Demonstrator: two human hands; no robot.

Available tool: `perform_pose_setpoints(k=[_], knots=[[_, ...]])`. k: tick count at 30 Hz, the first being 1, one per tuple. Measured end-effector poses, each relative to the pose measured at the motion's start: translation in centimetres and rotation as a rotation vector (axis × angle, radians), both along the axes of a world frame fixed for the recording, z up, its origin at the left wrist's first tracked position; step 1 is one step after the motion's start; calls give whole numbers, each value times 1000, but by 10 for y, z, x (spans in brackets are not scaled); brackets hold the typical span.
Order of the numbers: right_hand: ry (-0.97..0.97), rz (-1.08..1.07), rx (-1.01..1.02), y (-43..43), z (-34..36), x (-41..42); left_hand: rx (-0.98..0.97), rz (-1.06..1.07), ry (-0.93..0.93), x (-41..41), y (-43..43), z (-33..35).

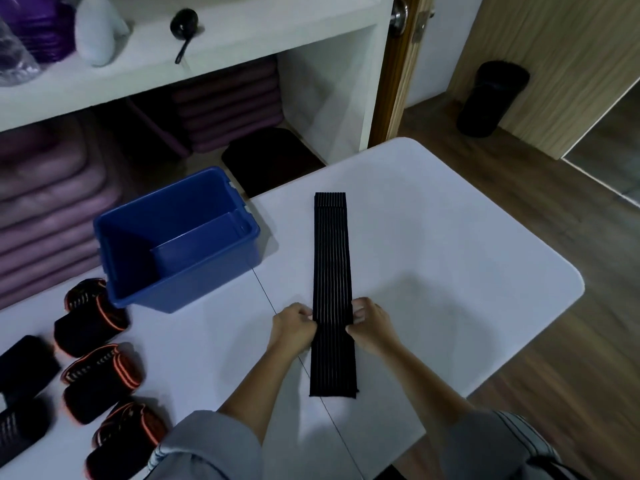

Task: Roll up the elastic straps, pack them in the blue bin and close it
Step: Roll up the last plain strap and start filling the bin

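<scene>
A long black ribbed elastic strap (331, 258) lies flat and straight on the white table (450, 237), running away from me. My left hand (294, 325) pinches its left edge and my right hand (369, 323) pinches its right edge, both about a third of the way up from the near end. The blue bin (180, 237) stands open on the table to the left of the strap, and its inside looks empty. No lid is in view.
Several black straps with orange trim (100, 372) lie bunched at the table's left front, with darker ones (24, 368) at the left edge. White shelves hold purple mats (221, 102). A black cylinder (491, 98) stands on the wooden floor at right.
</scene>
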State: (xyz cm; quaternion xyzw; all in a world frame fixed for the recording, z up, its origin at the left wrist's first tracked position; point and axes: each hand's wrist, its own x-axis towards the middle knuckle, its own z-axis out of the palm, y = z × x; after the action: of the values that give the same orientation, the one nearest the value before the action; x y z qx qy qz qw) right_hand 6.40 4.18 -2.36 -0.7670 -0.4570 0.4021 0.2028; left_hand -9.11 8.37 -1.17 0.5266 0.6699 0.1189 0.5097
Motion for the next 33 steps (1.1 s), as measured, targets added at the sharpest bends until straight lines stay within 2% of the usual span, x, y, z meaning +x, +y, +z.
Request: perform_pose_setpoints(k=[4,8,11,15,20,22,25,27,30,33], knots=[[-2,136,84,-30,7,5,305,-318,92,-19,-25,-1],[-106,415,83,-57,4,4,397,-701,172,-33,-50,-7],[-173,555,126,-71,-1,1,487,-798,216,-40,-60,-11],[-283,620,193,-77,0,-3,583,-900,269,-44,-68,-12],[-438,710,205,-79,4,-8,708,-908,331,-42,-78,-16],[-463,717,286,-82,0,-10,714,-920,367,-41,-80,-16],[-378,606,380,-83,0,-10,707,-875,367,-37,-80,-18],[-292,540,405,-82,4,-10,665,-726,272,-34,-80,-18],[-113,407,348,-80,7,-11,564,-502,169,-30,-78,-14],[-33,281,253,-75,3,-10,402,-333,121,-27,-74,-12]])
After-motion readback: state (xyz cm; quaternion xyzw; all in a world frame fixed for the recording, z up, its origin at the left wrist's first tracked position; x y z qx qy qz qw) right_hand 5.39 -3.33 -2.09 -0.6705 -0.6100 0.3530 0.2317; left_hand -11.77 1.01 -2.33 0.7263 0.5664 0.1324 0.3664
